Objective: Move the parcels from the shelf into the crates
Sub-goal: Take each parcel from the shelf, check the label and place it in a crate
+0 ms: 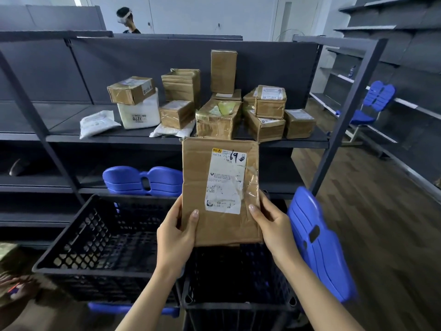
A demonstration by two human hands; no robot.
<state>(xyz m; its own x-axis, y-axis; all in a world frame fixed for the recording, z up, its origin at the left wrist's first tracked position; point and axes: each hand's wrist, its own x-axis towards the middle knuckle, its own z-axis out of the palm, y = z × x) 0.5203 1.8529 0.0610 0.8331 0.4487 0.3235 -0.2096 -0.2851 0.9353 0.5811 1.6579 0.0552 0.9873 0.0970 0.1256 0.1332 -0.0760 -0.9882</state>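
A flat brown cardboard parcel [216, 225] with a white label facing me is held upright in front of the shelf. My left hand [175, 232] grips its lower left edge, thumb on the front. My right hand [269, 225] grips its lower right edge the same way. The parcel hangs above two black lattice crates: the left crate [95, 247] and the right crate [236, 278], directly under it. Several brown boxes [218, 119] and white bags [97, 123] lie on the dark shelf [62, 137] behind.
Blue plastic chairs stand under the crates; one chair back [319, 244] rises right of the right crate, another [143, 180] behind the left crate. A person [127, 20] stands beyond the shelf. More shelving [405, 68] lines the right wall.
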